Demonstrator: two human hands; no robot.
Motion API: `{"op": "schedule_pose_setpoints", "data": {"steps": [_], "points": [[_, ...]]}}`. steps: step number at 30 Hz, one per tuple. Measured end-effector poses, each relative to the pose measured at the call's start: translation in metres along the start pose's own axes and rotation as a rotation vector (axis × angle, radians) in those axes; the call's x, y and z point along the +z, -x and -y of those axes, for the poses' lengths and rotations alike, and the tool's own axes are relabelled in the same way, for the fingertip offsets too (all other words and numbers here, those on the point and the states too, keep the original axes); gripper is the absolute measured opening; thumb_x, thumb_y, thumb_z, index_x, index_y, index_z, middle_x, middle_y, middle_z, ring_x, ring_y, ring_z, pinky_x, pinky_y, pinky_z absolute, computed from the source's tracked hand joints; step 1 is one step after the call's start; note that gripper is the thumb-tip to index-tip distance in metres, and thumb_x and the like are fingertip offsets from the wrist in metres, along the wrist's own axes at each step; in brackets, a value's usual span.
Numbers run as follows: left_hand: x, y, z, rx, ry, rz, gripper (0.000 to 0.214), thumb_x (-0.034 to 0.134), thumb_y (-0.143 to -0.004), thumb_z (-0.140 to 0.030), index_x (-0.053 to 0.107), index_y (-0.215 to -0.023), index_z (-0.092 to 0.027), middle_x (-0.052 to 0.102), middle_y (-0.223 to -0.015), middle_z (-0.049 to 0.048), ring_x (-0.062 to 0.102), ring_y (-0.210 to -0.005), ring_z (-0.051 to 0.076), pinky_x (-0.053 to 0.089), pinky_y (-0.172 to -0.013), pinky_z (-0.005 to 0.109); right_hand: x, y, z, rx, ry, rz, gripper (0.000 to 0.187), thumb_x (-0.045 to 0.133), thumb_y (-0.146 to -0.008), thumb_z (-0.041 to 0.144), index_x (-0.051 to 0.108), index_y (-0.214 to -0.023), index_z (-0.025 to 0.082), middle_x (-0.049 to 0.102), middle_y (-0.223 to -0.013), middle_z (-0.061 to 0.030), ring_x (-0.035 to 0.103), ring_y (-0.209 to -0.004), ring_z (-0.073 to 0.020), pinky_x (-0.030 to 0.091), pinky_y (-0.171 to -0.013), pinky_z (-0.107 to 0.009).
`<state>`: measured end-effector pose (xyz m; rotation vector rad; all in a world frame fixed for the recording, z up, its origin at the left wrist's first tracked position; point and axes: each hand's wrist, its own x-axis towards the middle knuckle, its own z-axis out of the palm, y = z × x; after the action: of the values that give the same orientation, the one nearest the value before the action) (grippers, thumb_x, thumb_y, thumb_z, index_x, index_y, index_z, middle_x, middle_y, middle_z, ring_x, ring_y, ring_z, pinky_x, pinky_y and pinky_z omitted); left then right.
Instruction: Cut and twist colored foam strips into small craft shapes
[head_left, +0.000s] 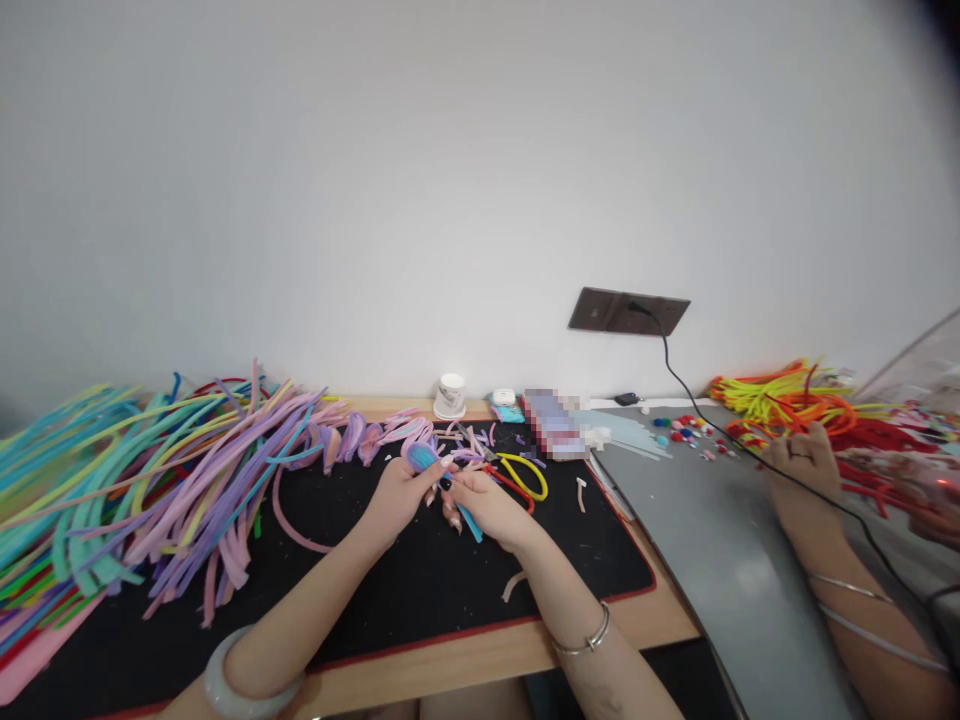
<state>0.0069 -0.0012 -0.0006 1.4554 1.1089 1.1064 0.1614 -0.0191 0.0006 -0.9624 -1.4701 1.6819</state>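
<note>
My left hand and my right hand meet above the black mat. Between them is a small piece of blue and purple pipe cleaners, pinched by the fingers of both. Blue ends of it stick out below my right hand. Fingers cover part of the piece. Just beyond, finished-looking twisted pink and purple pipe cleaner pieces lie in a row. Pliers with red and yellow handles rest right of my hands. Short pipe cleaner scraps lie about on the mat.
A big heap of coloured pipe cleaners covers the left side. Along the wall stand a paper cup, a white case and a blurred phone. A co-worker's hand is over the grey table, near pompoms and a cable.
</note>
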Motion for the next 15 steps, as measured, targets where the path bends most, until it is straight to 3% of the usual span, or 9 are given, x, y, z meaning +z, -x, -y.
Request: {"op": "schedule_pose_setpoints", "data": {"steps": [5, 9, 12, 15], "points": [[-0.002, 0.001, -0.003, -0.006, 0.04, -0.066, 0.038, 0.059, -0.076, -0.049, 0.068, -0.069, -0.012, 0.047, -0.042, -0.0044, 0.041, -0.043, 0.009, 0.031, -0.049, 0.022, 0.0, 0.002, 0.003, -0.022, 0.017, -0.009, 0.038, 0.057, -0.08, 0.048, 0.047, -0.064, 0.016, 0.048, -0.055, 0.0035, 0.043, -0.047, -0.0068, 0.034, -0.049, -0.02], [-0.014, -0.001, -0.014, -0.044, 0.044, 0.042, 0.042, 0.059, -0.075, -0.051, 0.069, -0.084, -0.011, 0.052, -0.051, -0.0027, 0.048, -0.048, 0.011, 0.038, -0.051, 0.023, -0.005, 0.005, 0.008, -0.028, 0.042, -0.004, 0.035, 0.056, -0.082, 0.044, 0.045, -0.063, 0.016, 0.045, -0.053, 0.0047, 0.041, -0.046, -0.0068, 0.032, -0.049, -0.02], [-0.038, -0.006, -0.029, 0.046, -0.055, 0.076, 0.059, 0.062, -0.073, -0.051, 0.056, -0.121, -0.016, 0.067, -0.094, 0.0072, 0.062, -0.079, 0.02, 0.049, -0.065, 0.031, -0.012, 0.008, 0.015, -0.001, 0.07, -0.032, 0.03, 0.052, -0.084, 0.036, 0.044, -0.063, 0.016, 0.042, -0.051, 0.0054, 0.038, -0.045, -0.0062, 0.032, -0.048, -0.02], [-0.057, -0.012, -0.047, 0.299, -0.388, 0.055, 0.062, 0.064, -0.074, -0.046, 0.05, -0.13, -0.023, 0.058, -0.126, 0.0092, 0.052, -0.115, 0.026, 0.041, -0.095, 0.04, -0.016, 0.009, 0.023, 0.055, 0.19, -0.005, 0.024, 0.047, -0.084, 0.026, 0.044, -0.062, 0.016, 0.043, -0.051, 0.0047, 0.038, -0.044, -0.0063, 0.032, -0.047, -0.019]]}}
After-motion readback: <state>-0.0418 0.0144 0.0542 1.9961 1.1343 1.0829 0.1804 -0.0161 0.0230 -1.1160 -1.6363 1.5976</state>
